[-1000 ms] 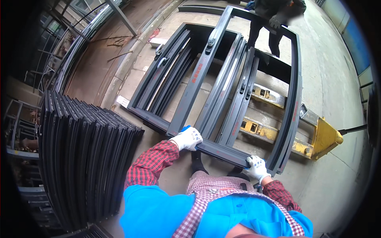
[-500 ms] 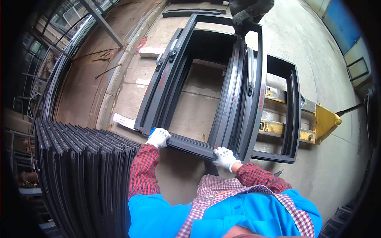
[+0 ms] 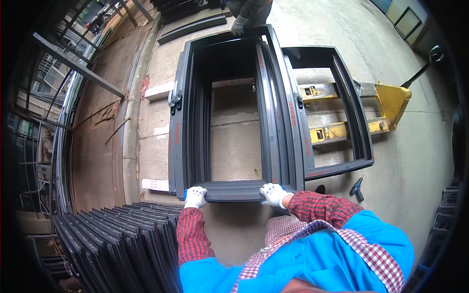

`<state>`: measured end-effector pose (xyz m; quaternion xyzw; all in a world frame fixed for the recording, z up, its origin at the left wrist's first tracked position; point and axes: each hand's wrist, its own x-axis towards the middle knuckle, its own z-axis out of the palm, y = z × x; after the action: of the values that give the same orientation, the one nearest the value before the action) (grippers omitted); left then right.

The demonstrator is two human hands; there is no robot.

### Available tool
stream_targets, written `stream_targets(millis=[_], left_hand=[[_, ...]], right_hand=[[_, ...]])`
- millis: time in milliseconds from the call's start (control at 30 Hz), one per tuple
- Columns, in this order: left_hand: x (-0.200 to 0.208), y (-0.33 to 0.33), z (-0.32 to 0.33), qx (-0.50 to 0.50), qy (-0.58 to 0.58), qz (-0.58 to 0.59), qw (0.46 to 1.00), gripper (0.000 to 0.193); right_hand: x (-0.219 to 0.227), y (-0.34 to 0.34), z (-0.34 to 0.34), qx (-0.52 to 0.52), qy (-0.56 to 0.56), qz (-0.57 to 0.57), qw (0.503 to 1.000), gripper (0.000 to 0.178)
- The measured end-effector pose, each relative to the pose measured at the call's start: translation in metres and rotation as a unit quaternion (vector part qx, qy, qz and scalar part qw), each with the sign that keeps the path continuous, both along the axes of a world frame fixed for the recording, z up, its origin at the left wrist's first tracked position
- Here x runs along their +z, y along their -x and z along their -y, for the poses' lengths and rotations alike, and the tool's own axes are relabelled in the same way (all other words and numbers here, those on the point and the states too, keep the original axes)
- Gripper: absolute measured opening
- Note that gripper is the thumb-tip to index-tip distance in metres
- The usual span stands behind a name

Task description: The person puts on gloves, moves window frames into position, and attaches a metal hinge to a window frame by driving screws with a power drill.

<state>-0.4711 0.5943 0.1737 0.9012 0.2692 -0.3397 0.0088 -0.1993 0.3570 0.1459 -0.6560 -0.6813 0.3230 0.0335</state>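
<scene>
A dark grey rectangular window frame (image 3: 233, 193) lies on top of a stack of similar frames in front of me. My left hand (image 3: 196, 197), in a white glove, is closed around the near rail by its left corner. Further right on the same rail, my gloved right hand (image 3: 273, 195) is closed over the edge. Fingertips under the rail are hidden. At the far end, a co-worker's gloved hand (image 3: 238, 26) is at the frame's far rail. Black latch fittings (image 3: 175, 100) show on the left side.
Another dark frame (image 3: 355, 95) lies to the right, over the forks of a yellow pallet jack (image 3: 394, 105). A cordless drill (image 3: 358, 189) rests on the floor. Many dark profiles (image 3: 122, 234) stand packed at lower left. A metal post (image 3: 80, 66) slants at far left.
The top frame has swung so its far end is further left, and it now lies more squarely over the stack. Both my hands keep their hold. My view has shifted, bringing the drill fully into sight.
</scene>
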Motion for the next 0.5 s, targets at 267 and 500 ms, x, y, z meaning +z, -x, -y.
stream_targets(millis=[267, 500], left_hand=[[-0.002, 0.005, -0.007, 0.011, 0.014, -0.050, 0.999, 0.031], [-0.004, 0.006, -0.009, 0.007, 0.011, -0.047, 0.999, 0.031]], right_hand=[[-0.006, 0.006, -0.008, -0.031, 0.037, -0.044, 0.998, 0.047], [0.008, -0.002, 0.007, 0.000, -0.056, 0.039, 0.998, 0.046]])
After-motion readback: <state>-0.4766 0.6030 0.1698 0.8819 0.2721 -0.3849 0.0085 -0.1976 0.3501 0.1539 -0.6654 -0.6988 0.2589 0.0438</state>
